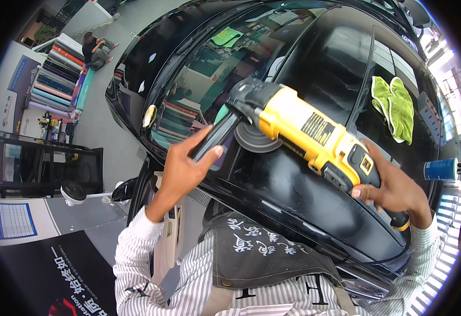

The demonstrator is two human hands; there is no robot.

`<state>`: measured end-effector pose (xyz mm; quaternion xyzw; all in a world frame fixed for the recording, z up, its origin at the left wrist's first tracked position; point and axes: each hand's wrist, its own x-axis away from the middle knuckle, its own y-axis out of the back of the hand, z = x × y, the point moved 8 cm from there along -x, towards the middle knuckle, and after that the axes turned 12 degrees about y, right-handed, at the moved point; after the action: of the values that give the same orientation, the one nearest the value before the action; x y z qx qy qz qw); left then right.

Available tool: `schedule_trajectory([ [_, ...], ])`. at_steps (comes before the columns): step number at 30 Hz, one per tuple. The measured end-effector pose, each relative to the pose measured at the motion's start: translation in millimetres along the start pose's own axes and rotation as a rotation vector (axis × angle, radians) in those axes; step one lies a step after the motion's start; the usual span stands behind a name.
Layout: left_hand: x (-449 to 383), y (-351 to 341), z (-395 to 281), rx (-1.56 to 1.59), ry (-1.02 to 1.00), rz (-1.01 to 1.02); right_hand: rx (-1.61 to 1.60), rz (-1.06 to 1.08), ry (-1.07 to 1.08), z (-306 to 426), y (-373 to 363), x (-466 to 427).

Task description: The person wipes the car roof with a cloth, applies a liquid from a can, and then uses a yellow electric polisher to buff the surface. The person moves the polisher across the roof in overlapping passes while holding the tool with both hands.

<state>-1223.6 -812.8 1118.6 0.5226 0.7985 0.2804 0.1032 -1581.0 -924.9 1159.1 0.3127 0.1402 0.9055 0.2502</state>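
My left hand [187,166] is closed round the black side handle [216,136] of a yellow and black DeWalt rotary polisher [301,126]. The rear body of the polisher is in my right hand [396,185], its thumb near the underside. A round grey pad [257,138] faces the glossy black car roof [293,185]; whether it touches the paint I cannot tell. Hazy streaks show on the roof. A green microfibre cloth with white edging [394,106] lies on the dark panel to the right. The power cord runs off near my right forearm.
An open car door [167,233] stands below left. On the windscreen side lies a brighter green cloth [227,37]. A blue can [440,169] is at the far right. Past the car, a person [96,49] sits beside a rack of coloured film rolls [56,79]. A black cart [48,166] stands left.
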Motion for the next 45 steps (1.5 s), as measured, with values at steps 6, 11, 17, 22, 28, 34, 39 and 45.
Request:
schedule_trajectory([
  [6, 80, 14, 15, -0.123, 0.075, -0.075, 0.224, 0.116, 0.087, -4, -34, 20],
  [11, 131, 24, 17, -0.130, 0.123, -0.092, 0.250, 0.267, -0.012, -8, -62, 42],
  [17, 132, 14, 2, -0.145, 0.019, -0.073, 0.161, 0.230, -0.056, -8, -52, 61],
  [22, 76, 0, -14, -0.125, -0.050, -0.009, 0.105, -0.002, 0.066, -10, -28, 54],
  [28, -29, -34, -59, 0.022, -0.307, -0.031, -0.072, -0.159, -0.029, -20, 28, 48],
  [34, -149, -76, -103, 0.070, -0.341, 0.054, -0.087, -0.363, -0.059, -28, 99, 17],
  [39, -248, -116, -137, 0.072, -0.336, 0.138, -0.113, -0.426, 0.028, -36, 161, -18],
  [45, -346, -168, -178, 0.005, -0.296, 0.193, -0.116, -0.492, 0.102, -55, 232, -58],
])
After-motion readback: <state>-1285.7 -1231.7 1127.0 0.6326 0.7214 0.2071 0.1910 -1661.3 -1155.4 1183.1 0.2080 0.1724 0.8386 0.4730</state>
